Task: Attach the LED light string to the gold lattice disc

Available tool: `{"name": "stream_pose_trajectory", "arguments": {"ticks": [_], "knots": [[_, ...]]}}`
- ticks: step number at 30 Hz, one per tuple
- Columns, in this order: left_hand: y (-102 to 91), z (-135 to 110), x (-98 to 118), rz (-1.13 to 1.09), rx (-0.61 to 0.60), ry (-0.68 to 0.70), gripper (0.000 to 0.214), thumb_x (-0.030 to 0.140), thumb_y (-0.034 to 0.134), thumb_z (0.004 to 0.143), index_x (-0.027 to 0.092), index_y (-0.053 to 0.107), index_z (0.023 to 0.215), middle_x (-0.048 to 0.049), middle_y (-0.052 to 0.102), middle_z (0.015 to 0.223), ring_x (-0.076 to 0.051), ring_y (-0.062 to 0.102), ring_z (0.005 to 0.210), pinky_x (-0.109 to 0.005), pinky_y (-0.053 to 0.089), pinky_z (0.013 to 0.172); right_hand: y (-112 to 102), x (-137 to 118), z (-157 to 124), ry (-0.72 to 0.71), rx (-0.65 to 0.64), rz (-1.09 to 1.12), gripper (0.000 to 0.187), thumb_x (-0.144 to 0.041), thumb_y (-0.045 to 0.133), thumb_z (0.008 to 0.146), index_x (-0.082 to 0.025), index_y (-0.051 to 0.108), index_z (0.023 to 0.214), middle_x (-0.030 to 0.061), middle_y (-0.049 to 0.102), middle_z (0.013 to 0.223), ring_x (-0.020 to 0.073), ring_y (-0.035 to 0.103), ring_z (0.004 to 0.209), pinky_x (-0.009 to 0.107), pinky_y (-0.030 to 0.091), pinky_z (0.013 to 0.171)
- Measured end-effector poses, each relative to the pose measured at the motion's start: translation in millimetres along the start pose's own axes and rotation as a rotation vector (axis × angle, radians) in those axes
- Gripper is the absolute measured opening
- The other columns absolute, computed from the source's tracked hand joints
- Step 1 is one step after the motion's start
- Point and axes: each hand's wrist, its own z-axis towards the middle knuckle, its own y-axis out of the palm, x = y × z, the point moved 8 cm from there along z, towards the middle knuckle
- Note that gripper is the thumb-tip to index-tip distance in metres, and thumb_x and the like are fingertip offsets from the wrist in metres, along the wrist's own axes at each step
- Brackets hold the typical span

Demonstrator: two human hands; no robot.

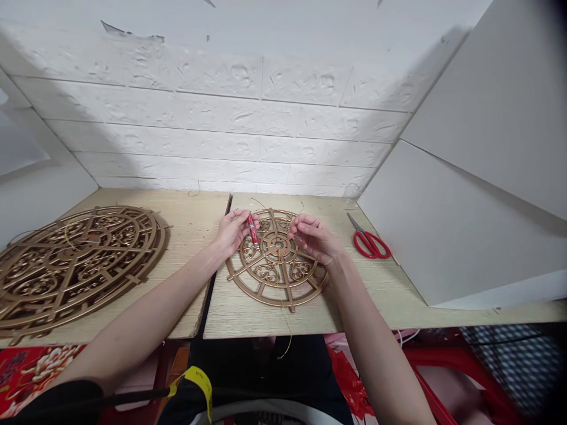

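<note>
Between the thumb and fingers of my left hand (234, 230) is a small red tube (253, 229) with a silver band and a metal tip, tilted over the round frame. My right hand (312, 235) is closed in a pinch above the frame's right side, and a thin wire end (302, 212) sticks up at its fingertips. Beneath both hands lies a round, gold-coloured lattice frame (290, 289) with scrollwork. From its centre a thin yellow wire (287, 330) trails over the table's front edge. Another thin dark wire (261, 203) arcs up near the tube.
On the left, several similar gold frames (146, 260) are stacked. Red-handled scissors (370, 243) lie on the right of the table (270, 324). A white brick-patterned wall (274, 118) stands behind, with white panels (478, 224) at the sides. Red stools (447, 360) are below.
</note>
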Motion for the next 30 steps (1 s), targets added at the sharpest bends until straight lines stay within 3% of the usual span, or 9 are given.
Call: {"name": "stream_pose_trajectory", "arguments": {"ticks": [10, 22, 30], "knots": [[-0.8, 1, -1, -0.004, 0.004, 0.007, 0.004, 0.01, 0.055, 0.082, 0.012, 0.052, 0.08, -0.0096, 0.067, 0.075, -0.015, 0.065, 0.062, -0.03, 0.055, 0.066, -3, -21, -5, -0.15, 0.064, 0.117, 0.019, -0.022, 0.079, 0.065, -0.018, 0.063, 0.074, -0.0036, 0.057, 0.067, 0.0056, 0.058, 0.06, 0.006, 0.034, 0.034], [2.1, -1, 1, 0.002, 0.001, 0.023, 0.009, 0.012, 0.06, 0.08, 0.012, 0.051, 0.079, -0.0073, 0.066, 0.071, -0.014, 0.064, 0.061, -0.026, 0.053, 0.062, 22, 22, 7, -0.015, -0.049, -0.31, 0.023, -0.033, 0.077, 0.069, -0.014, 0.065, 0.077, -0.0007, 0.061, 0.063, 0.0072, 0.052, 0.049, 0.017, 0.047, 0.041], [1.9, 0, 1, -0.004, -0.002, 0.037, 0.009, 0.012, 0.06, 0.08, 0.011, 0.051, 0.078, -0.0084, 0.065, 0.071, -0.014, 0.064, 0.062, -0.027, 0.053, 0.063, 28, 33, 12, -0.058, -0.034, -0.543, 0.025, -0.037, 0.071, 0.075, -0.014, 0.061, 0.078, -0.0035, 0.053, 0.054, 0.0067, 0.047, 0.043, 0.016, 0.041, 0.038]]}}
